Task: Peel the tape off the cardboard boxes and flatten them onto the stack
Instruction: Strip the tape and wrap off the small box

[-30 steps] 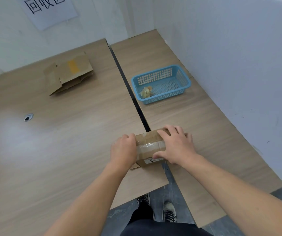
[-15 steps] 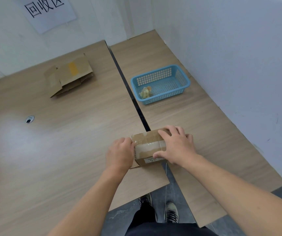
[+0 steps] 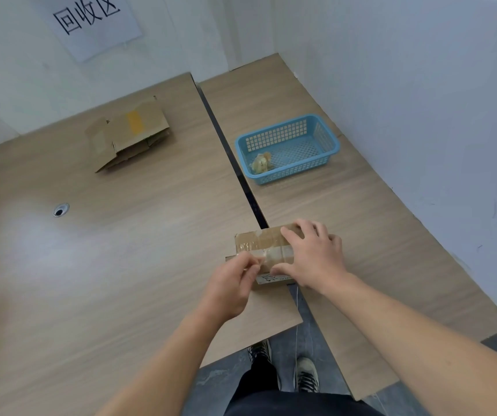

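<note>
A small taped cardboard box [image 3: 259,240] sits near the front edge, straddling the gap between the two tables. Clear tape [image 3: 277,253] runs across its top. My left hand [image 3: 230,288] is at the box's left end, thumb and fingertips pinching the tape end there. My right hand [image 3: 313,259] lies spread over the right part of the box, fingers fairly straight, thumb against the near side. A stack of flattened cardboard [image 3: 130,132] with a yellow stripe lies at the back of the left table.
A blue plastic basket [image 3: 316,147] holding a wad of crumpled tape [image 3: 260,163] stands on the right table near the white partition wall. A dark gap [image 3: 229,154] splits the tables. A cable grommet [image 3: 60,210] sits at left. My shoes show below the edge.
My left hand has shifted from gripping the box's left end to pinching the tape at the top left edge. My right hand stays on the box.
</note>
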